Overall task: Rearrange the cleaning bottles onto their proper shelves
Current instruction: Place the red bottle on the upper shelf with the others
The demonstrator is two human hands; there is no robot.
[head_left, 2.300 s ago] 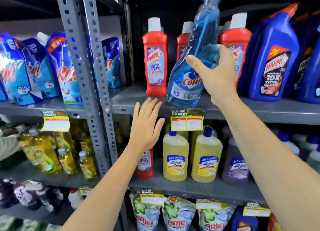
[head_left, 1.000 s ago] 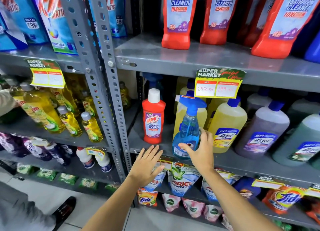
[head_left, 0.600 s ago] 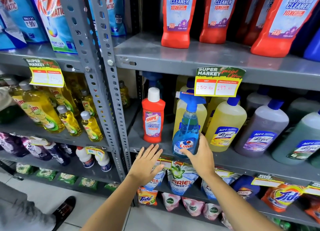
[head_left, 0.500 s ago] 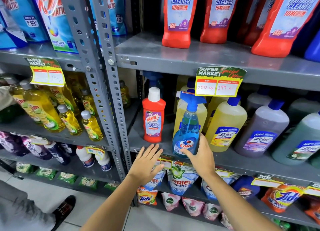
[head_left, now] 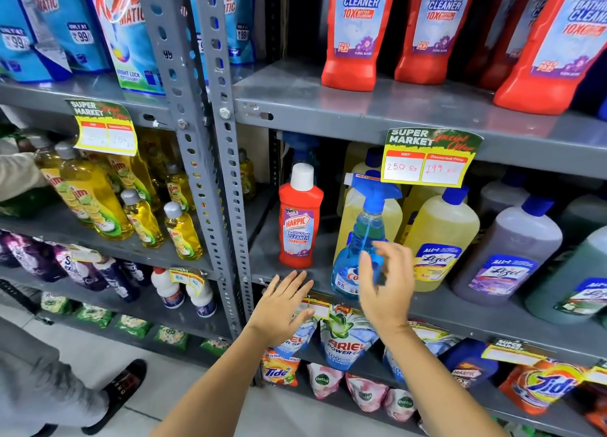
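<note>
Since half a second ago the right hand (head_left: 387, 285) has let go of the blue Colin spray bottle (head_left: 358, 256) and drawn slightly back; its fingers are now spread and loosely curled, open, just in front of the bottle's lower body, and a bit blurred. That spray bottle stands upright on the grey middle shelf (head_left: 492, 318), near its front edge. Just left of the spray bottle, apart from it, stands a single red Harpic bathroom cleaner bottle (head_left: 300, 220). Behind and to the right of the spray bottle are yellow Lizol bottles (head_left: 440, 239). Below and left of the spray bottle, the left hand (head_left: 282, 308) is open and flat, fingers extended, at the shelf's front lip, empty.
</note>
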